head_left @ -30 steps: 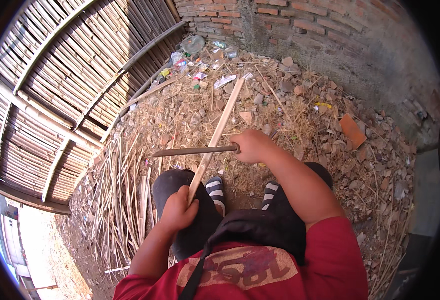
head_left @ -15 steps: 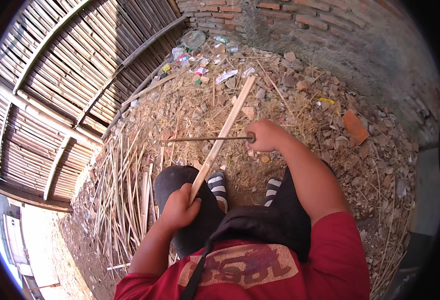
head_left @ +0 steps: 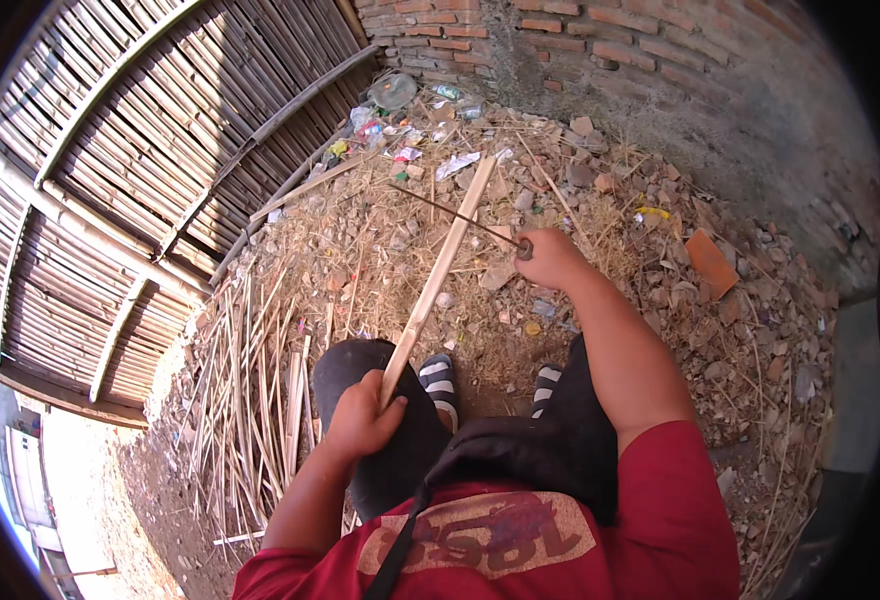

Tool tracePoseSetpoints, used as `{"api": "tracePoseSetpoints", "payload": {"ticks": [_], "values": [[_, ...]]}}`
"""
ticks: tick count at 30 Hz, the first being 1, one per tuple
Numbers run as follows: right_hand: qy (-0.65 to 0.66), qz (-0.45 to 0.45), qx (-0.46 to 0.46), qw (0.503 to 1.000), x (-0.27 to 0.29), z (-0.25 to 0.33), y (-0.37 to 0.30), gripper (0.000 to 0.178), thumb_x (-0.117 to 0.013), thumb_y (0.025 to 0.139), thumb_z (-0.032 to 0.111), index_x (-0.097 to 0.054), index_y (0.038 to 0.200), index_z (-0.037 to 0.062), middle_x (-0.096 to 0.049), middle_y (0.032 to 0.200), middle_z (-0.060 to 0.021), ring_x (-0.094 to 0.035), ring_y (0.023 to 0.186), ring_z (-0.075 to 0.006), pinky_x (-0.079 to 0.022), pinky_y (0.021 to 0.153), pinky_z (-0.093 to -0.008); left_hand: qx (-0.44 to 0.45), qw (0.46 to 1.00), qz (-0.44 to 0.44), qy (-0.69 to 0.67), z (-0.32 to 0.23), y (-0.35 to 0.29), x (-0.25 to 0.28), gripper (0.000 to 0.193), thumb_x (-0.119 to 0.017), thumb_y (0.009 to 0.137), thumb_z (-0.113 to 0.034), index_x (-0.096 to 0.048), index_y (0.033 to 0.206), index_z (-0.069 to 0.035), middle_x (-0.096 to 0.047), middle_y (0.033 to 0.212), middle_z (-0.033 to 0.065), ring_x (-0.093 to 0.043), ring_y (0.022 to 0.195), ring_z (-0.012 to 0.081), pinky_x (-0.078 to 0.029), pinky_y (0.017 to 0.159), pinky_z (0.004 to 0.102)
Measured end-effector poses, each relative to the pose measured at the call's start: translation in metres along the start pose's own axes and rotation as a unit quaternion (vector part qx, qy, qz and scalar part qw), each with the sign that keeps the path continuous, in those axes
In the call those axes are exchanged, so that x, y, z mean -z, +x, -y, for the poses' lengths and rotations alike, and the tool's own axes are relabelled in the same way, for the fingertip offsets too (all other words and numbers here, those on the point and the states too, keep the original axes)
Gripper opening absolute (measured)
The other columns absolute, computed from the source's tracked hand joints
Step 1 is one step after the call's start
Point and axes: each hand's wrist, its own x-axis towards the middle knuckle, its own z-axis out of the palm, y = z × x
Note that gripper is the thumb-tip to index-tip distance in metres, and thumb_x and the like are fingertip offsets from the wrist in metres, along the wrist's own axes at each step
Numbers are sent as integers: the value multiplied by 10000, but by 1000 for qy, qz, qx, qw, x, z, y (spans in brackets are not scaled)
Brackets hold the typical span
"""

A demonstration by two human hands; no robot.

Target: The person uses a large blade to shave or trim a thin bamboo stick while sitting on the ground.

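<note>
My left hand [head_left: 362,414] is closed round the lower end of a long, pale split-bamboo strip [head_left: 434,283], beside my left knee. The strip slants up and away to the right over the ground. My right hand [head_left: 558,262] grips the handle of a long, thin-bladed knife [head_left: 424,200], seen nearly edge-on. Its dark blade points left and slightly away, crossing the strip's upper part. Whether the edge touches the strip I cannot tell.
Many split bamboo sticks [head_left: 245,385] lie in a heap at my left. Rubble, dry straw and plastic litter [head_left: 392,92] cover the ground. A bamboo-slat panel [head_left: 150,130] stands left, a brick wall [head_left: 650,75] at the back. An orange tile piece [head_left: 710,262] lies right.
My right hand has moved slightly right and away, and the knife's tip has swung farther from me, up the strip. The strip's far end has shifted a little left.
</note>
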Motion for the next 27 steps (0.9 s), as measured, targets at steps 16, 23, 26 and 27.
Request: {"api": "tracePoseSetpoints", "payload": {"ticks": [16, 23, 26, 27], "values": [[-40, -21, 156, 987, 12, 29, -22, 239, -764, 833, 323, -686, 936, 121, -691, 745, -108, -700, 758, -347, -537, 683, -493, -1, 992, -127, 20, -24, -2, 12, 321, -692, 962, -234, -586, 1175, -20, -696, 842, 238, -680, 799, 462, -524, 682, 516], [-70, 45, 168, 982, -10, 51, -20, 245, -744, 838, 338, -683, 918, 116, -698, 771, -121, -703, 799, -358, -551, 719, -495, 22, 994, -98, 37, -9, -2, 12, 283, -639, 1001, -277, -622, 1067, -2, -678, 818, 249, -660, 779, 472, -506, 682, 521], [-27, 49, 108, 993, -19, 45, -14, 246, -731, 849, 347, -688, 921, 116, -700, 787, -132, -702, 820, -361, -548, 731, -503, 26, 995, -93, 37, -7, 4, 11, 304, -607, 1019, -299, -617, 1065, 1, -670, 810, 256, -653, 781, 482, -501, 684, 528], [-8, 48, 102, 994, -26, 47, -15, 247, -727, 852, 351, -693, 925, 118, -701, 798, -135, -702, 826, -362, -547, 736, -505, 26, 995, -90, 30, -6, 5, 10, 303, -597, 1024, -301, -614, 1062, -1, -668, 807, 257, -652, 783, 484, -499, 684, 533]]}}
